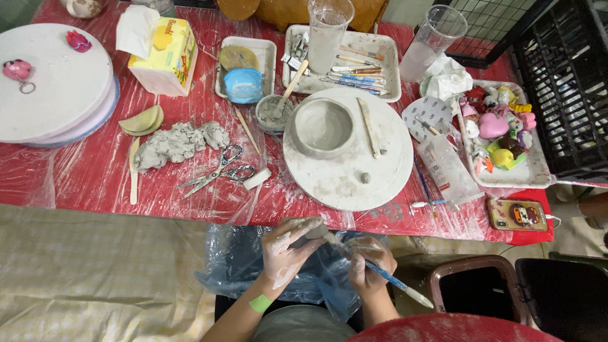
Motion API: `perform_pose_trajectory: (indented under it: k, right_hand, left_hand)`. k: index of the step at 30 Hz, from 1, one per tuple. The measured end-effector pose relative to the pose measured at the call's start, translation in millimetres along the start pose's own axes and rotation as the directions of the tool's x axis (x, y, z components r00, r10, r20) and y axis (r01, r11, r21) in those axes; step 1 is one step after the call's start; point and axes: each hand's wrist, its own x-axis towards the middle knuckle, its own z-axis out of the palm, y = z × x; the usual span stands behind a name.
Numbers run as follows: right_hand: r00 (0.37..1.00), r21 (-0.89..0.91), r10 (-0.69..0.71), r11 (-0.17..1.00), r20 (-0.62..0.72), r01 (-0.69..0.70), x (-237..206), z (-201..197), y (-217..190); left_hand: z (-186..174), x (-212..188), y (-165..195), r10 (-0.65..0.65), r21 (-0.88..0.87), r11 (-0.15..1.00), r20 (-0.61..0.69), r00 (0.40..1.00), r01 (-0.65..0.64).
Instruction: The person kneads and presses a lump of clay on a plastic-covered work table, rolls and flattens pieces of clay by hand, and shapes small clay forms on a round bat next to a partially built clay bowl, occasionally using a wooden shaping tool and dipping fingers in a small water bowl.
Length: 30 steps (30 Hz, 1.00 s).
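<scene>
My left hand [286, 250], smeared with grey clay, holds a small lump of clay [315, 229] just below the table's front edge. My right hand [369, 259] grips a blue-handled brush [396, 284], its tip touching the lump. Both hands hover over a blue plastic sheet [234, 266] on my lap. On the table above, a grey clay bowl [322, 126] sits on a round white board [345, 171], with a wooden stick [368, 128] and a tiny clay ball [365, 178] beside it.
A pile of raw clay [174, 143], scissors [218, 171], a slip cup with a stick [273, 114], a tool tray [364, 63], two clear cups, a tissue box [166, 57], a tray of small figures [503, 133], a phone [517, 215], round boards [54, 85] at left, a bin [476, 291].
</scene>
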Motion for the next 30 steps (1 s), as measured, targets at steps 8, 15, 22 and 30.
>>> perform_pose_trajectory:
  k: [8, 15, 22, 30]
  right_hand:
    - [0.993, 0.069, 0.075, 0.995, -0.096, -0.069, 4, -9, 30]
    - [0.788, -0.729, 0.596, 0.469, -0.155, -0.498, 81, -92, 91]
    - [0.836, -0.62, 0.546, 0.674, 0.051, -0.402, 106, -63, 77]
    - [0.772, -0.677, 0.601, 0.656, 0.204, -0.332, 120, -24, 50]
  left_hand:
    - [7, -4, -6, -0.078, -0.12, 0.99, 0.028, 0.997, 0.081]
    - [9, 5, -24, -0.296, -0.498, 0.813, 0.093, 0.951, 0.302]
    - [16, 28, -36, 0.083, 0.234, 0.967, 0.059, 0.995, -0.095]
    - [38, 62, -40, 0.08, 0.517, 0.839, 0.189, 0.979, -0.169]
